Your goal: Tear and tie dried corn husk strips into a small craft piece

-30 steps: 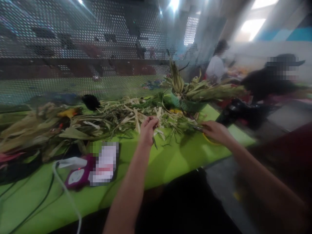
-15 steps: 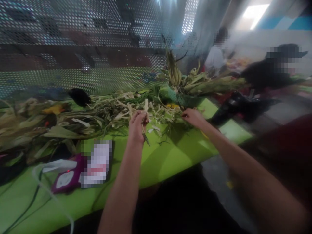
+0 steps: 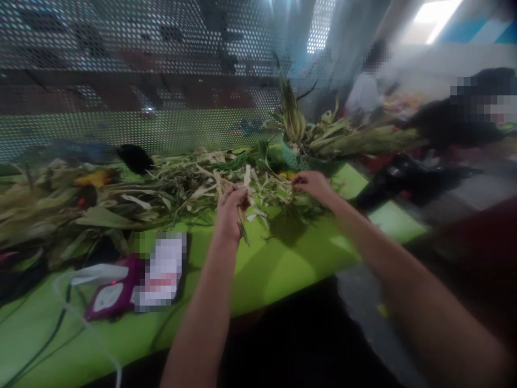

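My left hand (image 3: 233,207) is closed round a small bunch of dried corn husk strips (image 3: 247,175). Their pale ends fan out above the fingers, and thin stems stick out below the fist. To its right, my right hand (image 3: 313,184) hovers over the green tabletop (image 3: 278,269) with its fingers pinched together; what they grip, if anything, is too small to make out. Loose husk shreds (image 3: 271,188) lie behind and between the two hands. A longer heap of dried husks and stalks (image 3: 121,200) spreads to the left.
A green basket (image 3: 290,155) with tall corn husks (image 3: 294,116) stands behind my right hand. Near me at left lie a phone (image 3: 163,272), a purple device (image 3: 111,293) and a white cable (image 3: 95,337). A perforated metal panel (image 3: 181,124) rises behind. Two people are at the right.
My right hand has moved left and slightly up, closer to my left hand. The left hand keeps its hold on the husk strips. The view has shifted slightly.
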### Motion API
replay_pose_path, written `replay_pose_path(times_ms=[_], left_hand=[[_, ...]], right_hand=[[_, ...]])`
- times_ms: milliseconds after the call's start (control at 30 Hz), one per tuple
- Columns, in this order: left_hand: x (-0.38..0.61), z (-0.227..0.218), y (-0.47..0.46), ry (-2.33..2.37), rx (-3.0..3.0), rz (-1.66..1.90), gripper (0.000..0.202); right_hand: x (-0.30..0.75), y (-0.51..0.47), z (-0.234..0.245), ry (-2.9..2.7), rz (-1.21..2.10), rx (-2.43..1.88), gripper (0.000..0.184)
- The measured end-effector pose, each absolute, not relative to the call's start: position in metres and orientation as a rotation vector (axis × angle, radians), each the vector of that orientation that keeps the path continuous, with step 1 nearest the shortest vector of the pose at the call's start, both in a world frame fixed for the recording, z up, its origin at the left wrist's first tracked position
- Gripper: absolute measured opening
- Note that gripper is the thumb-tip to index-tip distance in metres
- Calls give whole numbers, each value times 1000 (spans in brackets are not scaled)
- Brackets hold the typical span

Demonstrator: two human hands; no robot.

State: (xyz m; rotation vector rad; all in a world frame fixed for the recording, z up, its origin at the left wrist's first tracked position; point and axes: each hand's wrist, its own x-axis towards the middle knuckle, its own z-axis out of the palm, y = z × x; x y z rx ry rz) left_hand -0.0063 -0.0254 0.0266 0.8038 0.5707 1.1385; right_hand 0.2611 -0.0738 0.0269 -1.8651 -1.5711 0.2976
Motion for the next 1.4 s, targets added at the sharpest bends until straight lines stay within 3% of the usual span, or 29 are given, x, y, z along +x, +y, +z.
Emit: replay_pose_path(times_ms=[67,167,367,567,733,1033,1167,1300,1400], left_hand=[[-6,28,-27,568,782,1126,23],[-1,30,-34,556,787,1078,22],[14,31,-51,447,892,864,17],[26,25,-63,326,940,716,21],[26,21,-63,286,909,660,23],[5,19,-28,429,730,918,14],[2,21,-24,482,681,933,12],[0,21,-23,505,691,941,14],[-2,19,-23,507,715,939,17]], right_hand=[[262,-86,39,-1357,516,-1668,10],[261,-111,56,-1113,742,-1413,21],[242,-136,75,-1128,797,-1251,33],[219,-130,86,-1252,871,-1227,31],[216,-120,84,-1181,789,-1168,26],[257,-110,71,-995,432,-1206,16],[264,-111,70,-1158,207,-1448,10],[242,-112,80,-1490,-106,-1594,25],[206,-105,83,-1554,248,-1523,34]])
